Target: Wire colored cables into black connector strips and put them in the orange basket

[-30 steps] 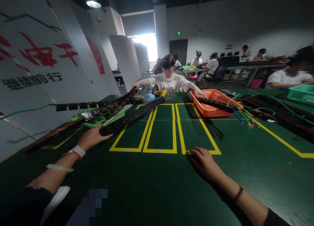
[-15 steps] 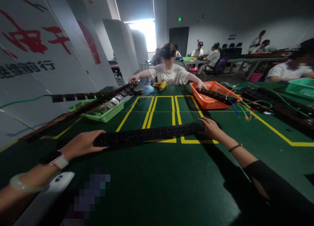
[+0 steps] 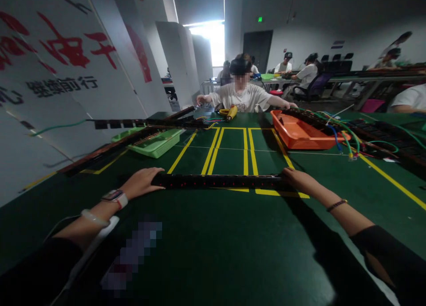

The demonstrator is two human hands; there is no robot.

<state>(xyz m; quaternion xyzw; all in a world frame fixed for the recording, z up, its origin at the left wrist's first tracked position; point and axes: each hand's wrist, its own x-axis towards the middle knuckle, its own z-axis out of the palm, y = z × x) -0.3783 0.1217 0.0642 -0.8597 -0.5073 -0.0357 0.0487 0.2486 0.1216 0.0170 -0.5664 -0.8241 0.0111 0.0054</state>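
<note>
- The long black power strip (image 3: pixel 219 181) is now lying flat across the green desk (image 3: pixel 213 253), crosswise in front of the person, over the near ends of the yellow marked boxes (image 3: pixel 233 155); a second ago it was running diagonally away toward the far left, with only one end held.
- The left hand (image 3: pixel 141 183) is resting on the strip's left end, fingers curled over it in a loose grip.
- The right hand (image 3: pixel 297 178) is pressing against the right end, fingers closed round it; a second ago it was lying flat on the desk, apart from the strip.
- Judging from this, the strip is being squared up, with both ends under control.
- The green tray (image 3: pixel 156 142) is sitting well apart at far left, with other strips propped across it.
- The orange basket (image 3: pixel 306 135) is sitting at far right, beside loose coloured cables (image 3: pixel 342 135).
- A co-worker (image 3: pixel 244 95) is sitting opposite, reaching out to both sides.
</note>
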